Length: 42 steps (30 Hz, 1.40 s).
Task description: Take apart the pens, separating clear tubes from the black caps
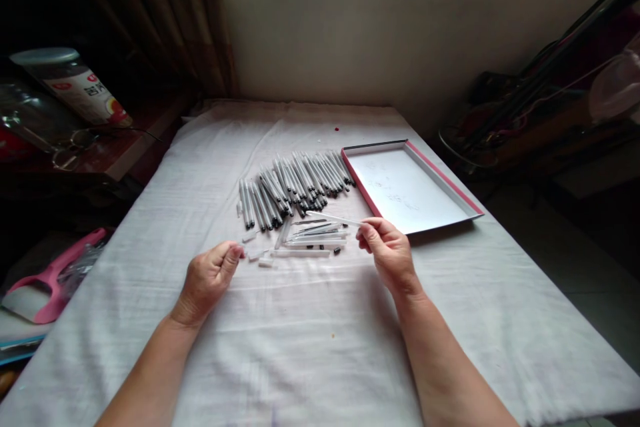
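Note:
My right hand (pixel 385 250) pinches one end of a thin clear pen barrel (pixel 333 217), which points left over the loose pen parts. My left hand (pixel 207 280) is closed in a pinch beside some small clear pen caps (pixel 265 263); whatever sits at its fingertips is too small to make out. Between the hands lie loose clear tubes (pixel 303 253), dark thin refills (pixel 320 229) and a small black plug (pixel 337 251). Behind them spreads a pile of assembled pens (pixel 295 180) with black ends, mostly facing me.
A shallow white box lid (pixel 405 187) with red sides lies right of the pens. White cloth (pixel 300 360) covers the table. At left are a labelled jar (pixel 83 90) on a brown shelf and pink-handled scissors (pixel 55 277). A wall (pixel 350 33) stands behind.

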{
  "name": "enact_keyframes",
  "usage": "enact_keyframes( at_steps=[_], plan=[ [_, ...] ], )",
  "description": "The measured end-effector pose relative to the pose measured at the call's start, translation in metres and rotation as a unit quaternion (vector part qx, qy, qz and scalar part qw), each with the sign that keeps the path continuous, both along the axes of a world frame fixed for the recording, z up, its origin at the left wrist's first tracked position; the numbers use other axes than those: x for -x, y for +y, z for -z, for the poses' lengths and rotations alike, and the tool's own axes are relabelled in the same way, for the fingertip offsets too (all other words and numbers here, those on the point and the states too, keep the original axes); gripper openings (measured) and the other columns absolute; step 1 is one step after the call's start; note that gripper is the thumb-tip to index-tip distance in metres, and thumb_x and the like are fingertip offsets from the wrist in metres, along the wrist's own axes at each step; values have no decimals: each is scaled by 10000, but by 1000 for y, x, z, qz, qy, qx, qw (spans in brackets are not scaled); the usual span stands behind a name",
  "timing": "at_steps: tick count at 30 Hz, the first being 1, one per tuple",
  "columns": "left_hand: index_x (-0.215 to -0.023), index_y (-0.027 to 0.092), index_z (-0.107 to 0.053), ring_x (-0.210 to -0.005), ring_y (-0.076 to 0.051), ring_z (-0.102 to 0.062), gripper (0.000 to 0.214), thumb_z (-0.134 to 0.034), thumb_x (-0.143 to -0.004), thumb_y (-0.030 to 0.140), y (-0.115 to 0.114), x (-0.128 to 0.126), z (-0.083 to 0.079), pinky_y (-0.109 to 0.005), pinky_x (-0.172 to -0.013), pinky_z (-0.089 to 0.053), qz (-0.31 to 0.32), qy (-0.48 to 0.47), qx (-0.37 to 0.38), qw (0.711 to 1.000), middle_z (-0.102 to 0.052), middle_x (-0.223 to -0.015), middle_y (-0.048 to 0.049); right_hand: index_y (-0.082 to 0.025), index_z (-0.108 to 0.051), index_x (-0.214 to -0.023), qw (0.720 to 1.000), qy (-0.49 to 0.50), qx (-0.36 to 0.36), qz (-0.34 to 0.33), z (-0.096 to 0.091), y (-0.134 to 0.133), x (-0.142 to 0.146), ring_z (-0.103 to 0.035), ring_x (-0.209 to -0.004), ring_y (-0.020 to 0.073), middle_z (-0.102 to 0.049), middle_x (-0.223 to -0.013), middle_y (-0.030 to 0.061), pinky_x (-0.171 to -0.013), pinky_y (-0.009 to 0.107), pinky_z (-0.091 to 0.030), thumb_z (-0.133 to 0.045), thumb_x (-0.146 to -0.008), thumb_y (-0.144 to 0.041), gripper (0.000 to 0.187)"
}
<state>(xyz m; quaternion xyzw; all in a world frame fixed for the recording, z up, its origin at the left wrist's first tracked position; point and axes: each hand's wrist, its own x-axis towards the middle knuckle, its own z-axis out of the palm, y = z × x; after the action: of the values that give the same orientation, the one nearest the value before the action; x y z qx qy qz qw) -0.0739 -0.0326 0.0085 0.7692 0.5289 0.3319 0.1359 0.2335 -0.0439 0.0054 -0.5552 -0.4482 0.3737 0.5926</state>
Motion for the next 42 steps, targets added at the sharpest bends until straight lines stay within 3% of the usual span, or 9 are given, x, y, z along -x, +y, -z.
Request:
enact_keyframes(
  at_steps=[7, 11, 17, 25, 33, 42],
  plan=[
    [-972, 190, -681, -855, -195, -660, 273, -499, -959, 393, 9, -7, 9, -299, -799, -491, -9, 72, -133, 988, -716, -911, -62, -215, -714, -833, 972, -225, -46, -56, 12, -2, 13, -638, -828, 193, -692, -908, 63, -609, 266, -482, -617, -838, -323, 146],
    [-1045, 216, -686, -908, -225, -639, 287, -477, -966, 397, 11, -4, 15, -350, -820, -462, -3, 128, -126, 984, -705, -963, -64, -228, -704, -840, 955, -281, -64, -68, 15, -3, 11, -635, -921, 216, -676, -940, 73, -739, 312, -524, -615, -839, -289, 108],
    [-1114, 216, -672, -943, -230, -628, 307, -459, -975, 389, 11, -5, 19, -359, -825, -451, 9, 133, -112, 985, -693, -999, -70, -239, -706, -846, 937, -335, -72, -66, 20, -3, 10, -630, -990, 245, -681, -994, 79, -911, 403, -497, -631, -800, -251, 89],
    [-1053, 246, -712, -928, -230, -615, 241, -502, -936, 227, 35, -15, 7, -356, -803, -458, 7, 202, -137, 970, -703, -1018, -59, -231, -704, -812, 940, -329, -78, -50, 21, -3, 12, -649, -932, 231, -698, -952, 75, -785, 343, -535, -613, -806, -263, 97],
    [-970, 242, -724, -880, -236, -614, 183, -597, -865, 163, 87, -26, -10, -343, -745, -448, 112, 371, -183, 903, -699, -991, -64, -231, -693, -784, 939, -329, -92, -29, 20, -3, 10, -663, -888, 216, -716, -913, 61, -698, 307, -528, -586, -818, -247, 113],
    [-969, 164, -668, -905, -212, -613, 212, -516, -873, 51, 102, -22, -9, -329, -785, -427, 192, 397, -244, 864, -699, -1015, -83, -227, -688, -796, 939, -326, -106, -28, 20, -2, 12, -668, -870, 217, -725, -912, 63, -672, 310, -522, -575, -833, -242, 120]
  ],
)
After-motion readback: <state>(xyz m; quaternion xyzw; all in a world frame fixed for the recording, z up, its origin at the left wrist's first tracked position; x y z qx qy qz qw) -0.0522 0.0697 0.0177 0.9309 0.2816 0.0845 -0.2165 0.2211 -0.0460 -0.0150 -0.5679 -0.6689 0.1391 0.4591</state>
